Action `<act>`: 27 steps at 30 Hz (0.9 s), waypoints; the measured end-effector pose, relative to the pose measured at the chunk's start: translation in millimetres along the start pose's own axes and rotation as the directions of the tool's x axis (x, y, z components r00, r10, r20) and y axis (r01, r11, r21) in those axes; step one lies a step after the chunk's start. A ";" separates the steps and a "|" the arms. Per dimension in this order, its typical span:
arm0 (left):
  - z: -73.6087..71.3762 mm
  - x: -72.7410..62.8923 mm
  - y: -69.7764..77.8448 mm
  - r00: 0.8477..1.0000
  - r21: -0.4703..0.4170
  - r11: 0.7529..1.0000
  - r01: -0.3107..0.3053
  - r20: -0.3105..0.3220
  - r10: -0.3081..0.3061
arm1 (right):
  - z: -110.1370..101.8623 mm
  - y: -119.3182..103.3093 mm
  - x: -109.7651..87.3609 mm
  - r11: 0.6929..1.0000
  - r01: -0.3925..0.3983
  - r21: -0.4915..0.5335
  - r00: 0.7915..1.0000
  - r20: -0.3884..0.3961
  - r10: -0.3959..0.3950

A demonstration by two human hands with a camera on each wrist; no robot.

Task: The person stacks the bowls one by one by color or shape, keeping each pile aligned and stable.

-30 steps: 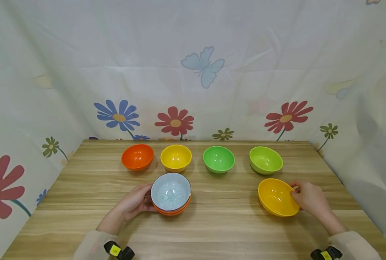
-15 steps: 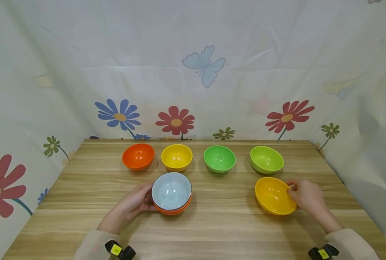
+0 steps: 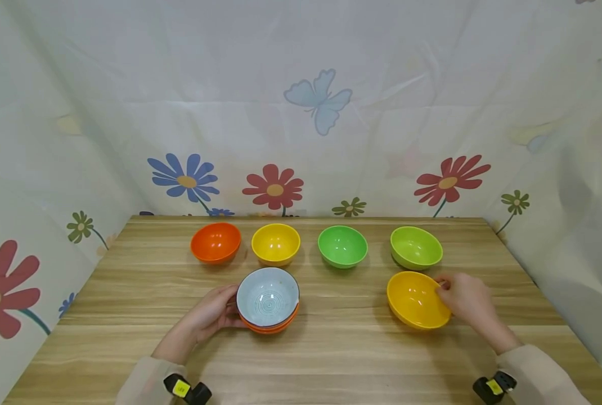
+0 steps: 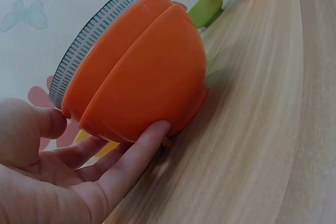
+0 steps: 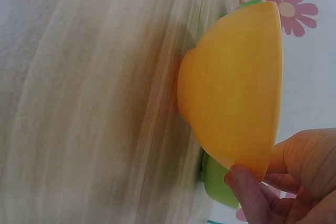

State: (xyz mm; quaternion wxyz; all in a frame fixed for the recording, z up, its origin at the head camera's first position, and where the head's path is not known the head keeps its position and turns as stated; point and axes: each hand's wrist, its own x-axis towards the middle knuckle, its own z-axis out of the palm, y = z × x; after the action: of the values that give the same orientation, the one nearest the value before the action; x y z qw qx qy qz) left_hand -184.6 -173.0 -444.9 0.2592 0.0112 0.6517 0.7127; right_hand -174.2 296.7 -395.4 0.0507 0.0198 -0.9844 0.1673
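While the yellow bowl [image 3: 416, 300] sits tilted at the right front of the wooden table [image 3: 341, 354], we see our right hand [image 3: 464, 299] pinching its right rim, thumb on the outside and fingers hidden over the edge. The right wrist view shows the bowl [image 5: 236, 85] lifted off the tabletop on its near side. Our left hand [image 3: 211, 314] cups the left side of a stack of bowls [image 3: 268, 301]: a blue-grey ceramic bowl with a spiral pattern nested in two orange ones. In the left wrist view the fingers [image 4: 128, 158] curl under the stack's base [image 4: 142, 77], thumb at the rim. Behind, in a row, from left: orange bowl [image 3: 215, 242], small yellow bowl [image 3: 275, 244], green bowl [image 3: 342, 246], lime bowl [image 3: 416, 247]. The lime one is just behind the held bowl. A floral curtain [image 3: 301, 112] backs the table.
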 end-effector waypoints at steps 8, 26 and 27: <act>-0.6 0.0 -0.2 1.000 -0.002 1.000 -0.001 0.003 0.001 | 3.7 -13.1 7.6 0.999 0.047 -0.015 0.999 -0.015 -0.047; -0.6 -0.1 0.5 1.000 0.008 1.000 -0.002 0.005 0.002 | 12.0 -53.2 20.8 0.993 0.114 0.033 0.993 0.010 -0.115; -0.5 -0.4 0.7 1.000 0.009 1.000 -0.002 0.004 0.002 | 12.4 -55.4 21.5 0.992 0.123 0.032 0.992 0.006 -0.123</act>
State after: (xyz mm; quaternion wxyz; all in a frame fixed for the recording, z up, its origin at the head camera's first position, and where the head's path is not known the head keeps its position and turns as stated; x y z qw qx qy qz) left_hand -184.7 -173.6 -444.1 0.2598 0.0146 0.6542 0.7102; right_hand -193.6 239.8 -386.6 0.0568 0.0820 -0.9787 0.1794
